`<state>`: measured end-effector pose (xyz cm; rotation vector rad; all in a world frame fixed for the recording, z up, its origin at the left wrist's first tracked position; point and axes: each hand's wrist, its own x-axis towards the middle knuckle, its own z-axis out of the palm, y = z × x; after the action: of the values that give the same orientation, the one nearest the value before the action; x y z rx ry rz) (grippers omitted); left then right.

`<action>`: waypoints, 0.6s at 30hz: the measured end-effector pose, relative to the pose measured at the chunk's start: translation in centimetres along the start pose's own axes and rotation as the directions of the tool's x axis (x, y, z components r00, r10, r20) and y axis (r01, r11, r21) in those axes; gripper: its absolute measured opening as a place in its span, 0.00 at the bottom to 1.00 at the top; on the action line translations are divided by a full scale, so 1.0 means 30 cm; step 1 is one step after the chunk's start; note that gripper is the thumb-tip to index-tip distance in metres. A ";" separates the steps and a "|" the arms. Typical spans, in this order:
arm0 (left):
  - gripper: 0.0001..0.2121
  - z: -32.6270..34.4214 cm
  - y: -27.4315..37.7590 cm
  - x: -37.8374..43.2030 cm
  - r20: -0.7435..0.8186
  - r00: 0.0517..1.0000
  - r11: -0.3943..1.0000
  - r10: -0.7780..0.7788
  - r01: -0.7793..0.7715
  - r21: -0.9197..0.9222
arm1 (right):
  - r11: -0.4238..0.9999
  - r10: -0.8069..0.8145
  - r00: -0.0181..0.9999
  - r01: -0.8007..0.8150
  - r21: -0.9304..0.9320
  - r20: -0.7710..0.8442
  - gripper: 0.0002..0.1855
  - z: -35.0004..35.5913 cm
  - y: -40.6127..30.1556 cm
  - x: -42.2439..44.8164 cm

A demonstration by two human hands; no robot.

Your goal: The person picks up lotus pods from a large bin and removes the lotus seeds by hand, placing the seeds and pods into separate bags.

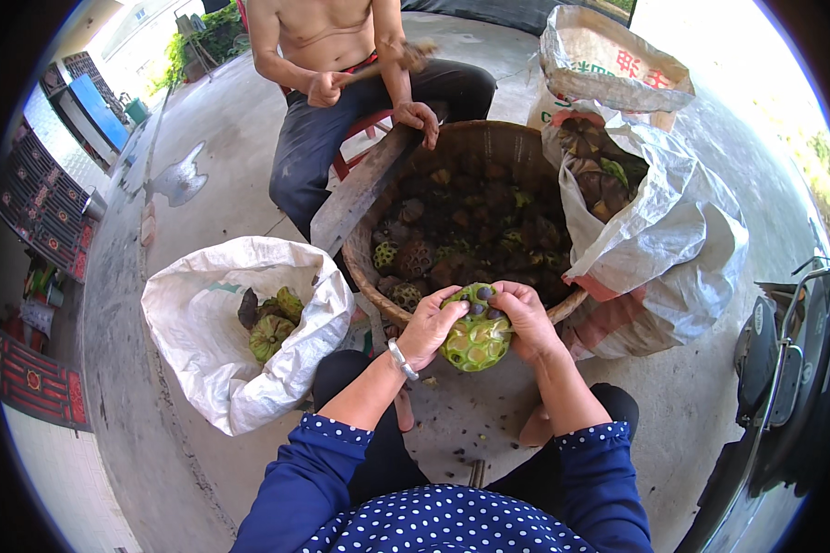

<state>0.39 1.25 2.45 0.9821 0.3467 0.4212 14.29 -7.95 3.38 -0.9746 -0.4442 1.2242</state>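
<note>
A green lotus seed pod (477,339) is held between both hands, just in front of the near rim of a large round woven basket (366,287). My left hand (432,327) grips its left side, with the thumb on the pod's face. On the right edge my right hand (523,318) holds it, thumb beside several dark seeds. Many of the pod's lower cells look opened. Inside the basket lie many dark, dried lotus pods (415,257) and a few greener ones.
At left, a white woven sack (200,345) holds green pod pieces. Another full sack (678,242) leans at the basket's right, a third (615,76) behind. Opposite, a seated person (332,41) holds a stick-like tool by a wooden board (366,193). Small seeds dot the concrete floor.
</note>
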 end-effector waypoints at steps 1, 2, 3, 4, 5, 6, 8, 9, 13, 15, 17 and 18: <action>0.11 -0.004 0.005 -0.002 0.001 1.000 1.000 -0.012 0.012 -0.026 | 0.999 0.024 1.000 -0.025 0.044 0.007 0.04 0.008 -0.003 -0.005; 0.11 -0.005 0.011 -0.003 0.002 1.000 0.998 -0.025 0.025 -0.052 | 0.995 0.049 0.999 -0.050 0.087 0.015 0.04 0.015 -0.006 -0.009; 0.11 -0.003 0.021 -0.004 0.004 0.999 0.996 -0.037 0.037 -0.078 | 0.989 0.071 0.997 -0.074 0.130 0.023 0.04 0.019 -0.008 -0.013; 0.11 -0.006 0.020 -0.005 0.001 0.999 0.996 -0.039 0.038 -0.086 | 0.984 0.085 0.995 -0.094 0.151 0.059 0.06 0.012 -0.001 -0.016; 0.11 -0.004 0.019 -0.002 -0.025 0.999 0.995 -0.037 0.035 -0.093 | 0.986 0.069 0.997 -0.074 0.150 0.033 0.07 0.016 -0.004 -0.017; 0.11 -0.002 0.019 0.000 -0.053 0.998 0.995 -0.035 0.030 -0.098 | 0.987 0.054 0.998 -0.055 0.150 0.009 0.08 0.030 -0.008 -0.020; 0.12 -0.011 -0.002 0.010 -0.105 0.994 0.998 0.003 -0.010 -0.062 | 1.000 -0.007 1.000 0.007 0.002 -0.018 0.11 0.041 -0.025 -0.024; 0.12 -0.018 -0.005 0.016 -0.131 0.991 0.998 0.035 -0.041 -0.045 | 0.999 0.006 1.000 -0.007 -0.045 -0.010 0.11 0.035 -0.031 -0.025; 0.14 -0.031 -0.009 0.022 -0.140 0.983 0.991 0.120 -0.111 0.068 | 0.972 0.026 0.999 -0.015 -0.236 0.043 0.10 0.006 -0.048 -0.036; 0.14 -0.038 -0.025 0.020 -0.112 0.984 0.982 0.136 -0.118 0.150 | 0.949 -0.011 0.998 0.028 -0.313 0.057 0.09 -0.005 -0.038 -0.031; 0.15 -0.047 -0.031 0.024 -0.086 0.992 0.987 0.089 -0.077 0.138 | 0.958 -0.024 0.995 0.052 -0.281 0.100 0.09 -0.004 -0.036 -0.034; 0.15 -0.037 -0.020 0.026 -0.067 0.995 0.995 0.075 -0.070 0.070 | 0.962 -0.031 0.993 0.062 -0.266 0.118 0.10 -0.005 -0.038 -0.038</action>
<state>0.66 2.13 1.31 1.0505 0.3909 0.5133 14.68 -9.07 4.46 -1.1216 -0.7336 1.1994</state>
